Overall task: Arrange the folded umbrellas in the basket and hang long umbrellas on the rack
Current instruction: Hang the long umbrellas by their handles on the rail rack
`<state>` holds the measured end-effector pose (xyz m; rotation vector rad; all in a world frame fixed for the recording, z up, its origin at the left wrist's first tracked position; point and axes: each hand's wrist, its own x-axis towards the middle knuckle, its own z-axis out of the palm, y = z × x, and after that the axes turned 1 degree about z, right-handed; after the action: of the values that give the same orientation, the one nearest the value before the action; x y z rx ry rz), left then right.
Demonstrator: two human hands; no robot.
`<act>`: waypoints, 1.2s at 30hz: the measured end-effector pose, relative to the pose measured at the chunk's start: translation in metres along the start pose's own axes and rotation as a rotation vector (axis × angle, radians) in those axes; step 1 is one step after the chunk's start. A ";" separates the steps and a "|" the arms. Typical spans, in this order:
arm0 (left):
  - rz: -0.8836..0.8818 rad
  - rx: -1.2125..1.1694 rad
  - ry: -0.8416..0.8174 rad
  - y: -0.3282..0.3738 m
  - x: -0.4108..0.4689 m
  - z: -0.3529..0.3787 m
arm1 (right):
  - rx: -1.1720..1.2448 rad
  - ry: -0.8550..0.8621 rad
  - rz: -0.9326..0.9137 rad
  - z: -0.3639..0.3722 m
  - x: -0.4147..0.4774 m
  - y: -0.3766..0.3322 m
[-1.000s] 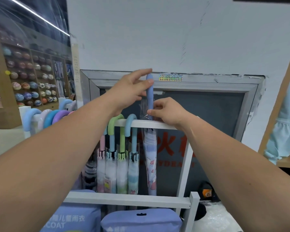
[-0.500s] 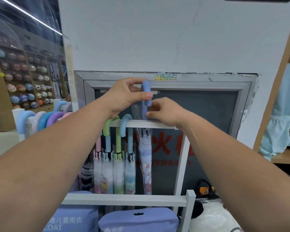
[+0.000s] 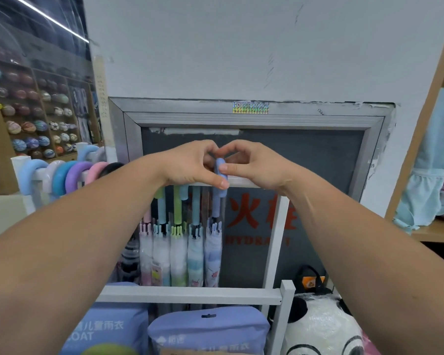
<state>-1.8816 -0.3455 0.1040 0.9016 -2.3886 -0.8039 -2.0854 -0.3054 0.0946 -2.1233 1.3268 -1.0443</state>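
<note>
White rack [image 3: 190, 295]: top rail carries a row of long umbrellas [image 3: 176, 252], hung by crook handles with canopies down. Blue-handled umbrella [image 3: 217, 204] is located at right end of row, hook apparently over rail so wt is taken by rail. Left hand [image 3: 187, 165] & right hand [image 3: 253, 163] are both pinched on its crook, prob. to seat hook squarely; neither is released

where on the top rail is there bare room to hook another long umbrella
Free: the top rail between the blue handle and the white post, partly under the right hand. Crowded: left of that handle the hanging umbrellas sit close together, and the side rail is packed with hooked handles.
</note>
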 end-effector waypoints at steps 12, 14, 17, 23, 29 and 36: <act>-0.080 0.318 0.022 -0.004 0.006 -0.002 | -0.114 -0.070 0.017 0.013 0.003 0.008; -0.095 0.341 0.019 -0.003 0.005 -0.004 | -0.140 -0.062 0.023 0.015 0.004 0.009; -0.111 0.399 0.041 0.001 0.000 -0.005 | -0.182 -0.040 0.023 0.019 0.005 0.011; -0.101 0.551 0.161 -0.004 -0.023 0.011 | -0.366 0.016 -0.021 0.022 -0.005 0.011; 0.047 0.579 0.468 -0.009 -0.060 0.063 | -0.537 0.315 -0.238 0.025 -0.044 0.020; 0.079 0.676 0.682 0.006 -0.092 0.122 | -0.626 0.348 -0.146 0.025 -0.116 0.034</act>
<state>-1.8938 -0.2334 0.0011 1.0872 -2.0335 0.3545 -2.1157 -0.2180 0.0129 -2.5971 1.8823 -1.2139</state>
